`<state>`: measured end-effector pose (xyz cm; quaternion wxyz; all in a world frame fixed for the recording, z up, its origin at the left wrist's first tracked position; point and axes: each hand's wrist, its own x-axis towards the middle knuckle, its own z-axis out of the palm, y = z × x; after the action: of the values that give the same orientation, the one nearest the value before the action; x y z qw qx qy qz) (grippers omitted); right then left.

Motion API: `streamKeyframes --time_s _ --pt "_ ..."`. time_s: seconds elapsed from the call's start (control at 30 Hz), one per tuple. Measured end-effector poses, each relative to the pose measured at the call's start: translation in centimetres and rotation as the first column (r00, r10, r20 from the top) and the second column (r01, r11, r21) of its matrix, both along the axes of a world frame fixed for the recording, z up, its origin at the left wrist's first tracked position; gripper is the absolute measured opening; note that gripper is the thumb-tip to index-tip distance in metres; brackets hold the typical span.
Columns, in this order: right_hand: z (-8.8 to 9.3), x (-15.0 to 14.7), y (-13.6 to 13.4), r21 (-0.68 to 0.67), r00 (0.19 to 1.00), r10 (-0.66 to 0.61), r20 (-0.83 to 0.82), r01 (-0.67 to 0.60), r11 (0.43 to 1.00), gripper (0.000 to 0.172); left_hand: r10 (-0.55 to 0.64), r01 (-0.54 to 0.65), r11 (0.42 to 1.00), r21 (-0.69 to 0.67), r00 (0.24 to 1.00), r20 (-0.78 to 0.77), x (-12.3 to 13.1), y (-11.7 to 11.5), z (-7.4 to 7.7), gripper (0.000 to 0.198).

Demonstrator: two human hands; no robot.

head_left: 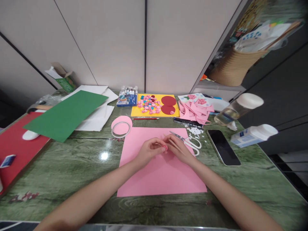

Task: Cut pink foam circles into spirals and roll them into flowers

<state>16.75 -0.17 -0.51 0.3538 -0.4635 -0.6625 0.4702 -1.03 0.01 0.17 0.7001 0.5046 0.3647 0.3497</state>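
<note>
Both my hands meet over a pink paper sheet (158, 173) lying on the green marble table (72, 163). My left hand (149, 150) and my right hand (176, 146) pinch a small rolled pink paper piece (165, 148) between their fingertips. White-handled scissors (190, 141) lie just right of my right hand, on the sheet's edge.
A tape ring (121, 128) on a pink disc, a yellow sheet (137, 110) with several small paper rolls and red discs, pink offcuts (196, 110), a phone (223, 147), two bottles (238, 109), green paper (64, 115), a red mat (14, 150), a paint set (127, 98).
</note>
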Motion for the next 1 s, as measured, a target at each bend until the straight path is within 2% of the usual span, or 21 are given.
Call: streamKeyframes --time_s 0.23,0.5,0.7,1.0 --pt "0.15 0.02 -0.01 0.001 1.000 0.002 0.008 -0.002 1.000 0.010 0.025 -0.031 0.997 0.074 0.997 0.078 0.33 0.13 -0.38 0.015" --pt "0.00 0.09 0.01 -0.001 1.000 0.008 -0.014 -0.008 1.000 0.011 0.055 -0.058 0.998 0.031 0.995 0.085 0.19 0.46 -0.17 0.027" --pt "0.15 -0.06 -0.03 -0.001 1.000 0.008 -0.021 -0.008 1.000 0.009 0.060 -0.064 0.996 0.060 0.996 0.073 0.13 0.12 0.33 0.024" --pt "0.06 0.07 0.03 0.009 1.000 0.004 0.001 -0.004 1.000 0.009 0.043 -0.042 0.999 -0.019 0.996 0.081 0.25 0.21 -0.15 0.019"
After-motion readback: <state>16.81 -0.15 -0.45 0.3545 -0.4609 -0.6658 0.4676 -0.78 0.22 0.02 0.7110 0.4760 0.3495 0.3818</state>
